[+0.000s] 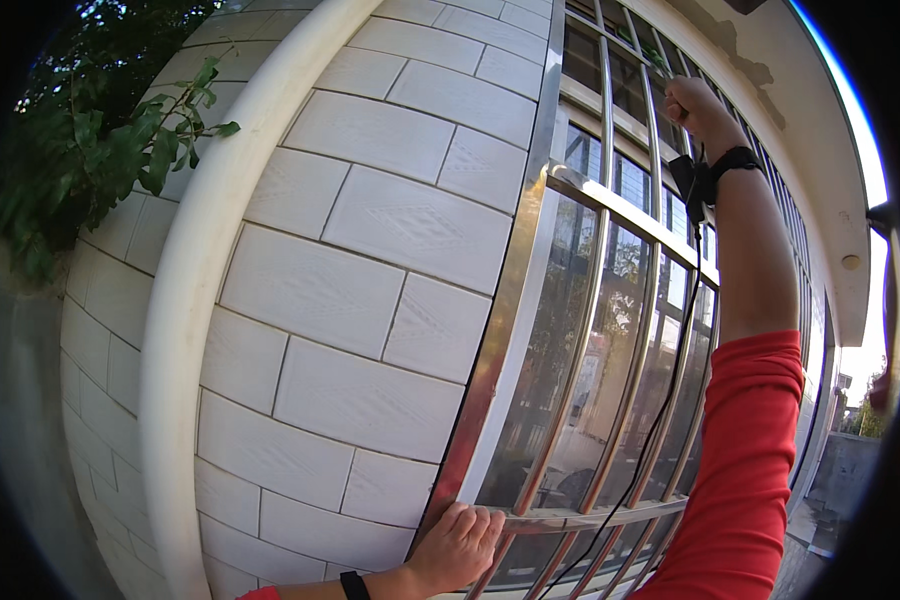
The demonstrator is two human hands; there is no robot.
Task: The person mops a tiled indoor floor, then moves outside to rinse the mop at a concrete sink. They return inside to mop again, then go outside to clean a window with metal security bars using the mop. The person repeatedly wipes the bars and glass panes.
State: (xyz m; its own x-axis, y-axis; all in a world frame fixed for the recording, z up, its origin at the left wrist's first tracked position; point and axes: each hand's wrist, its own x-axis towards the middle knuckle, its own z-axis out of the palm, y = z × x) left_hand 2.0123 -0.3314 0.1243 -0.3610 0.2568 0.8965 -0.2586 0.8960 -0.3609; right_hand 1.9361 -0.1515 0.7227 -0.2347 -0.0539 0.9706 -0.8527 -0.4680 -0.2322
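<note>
Low in the view, my left hand (459, 546) is curled over the lower horizontal rail (562, 519) of a shiny metal window grille, at its left corner. My right hand (694, 109) is raised high in front of the upper bars, its fingers closed in a fist. A thin green object (656, 58) reaches up and left from the fist; it is too small to name exactly. A black band (736, 162) circles my right wrist, with a small black box (688, 184) beside it. From the box a black cable (675, 375) hangs down across the bars.
Behind the bars are glass panes (570, 262) with reflections. Left of the grille runs a white tiled wall (322, 285), with a thick cream pipe (187, 300) down it. Leafy branches (157, 142) hang at the upper left. An overhanging ledge (817, 112) juts out at upper right.
</note>
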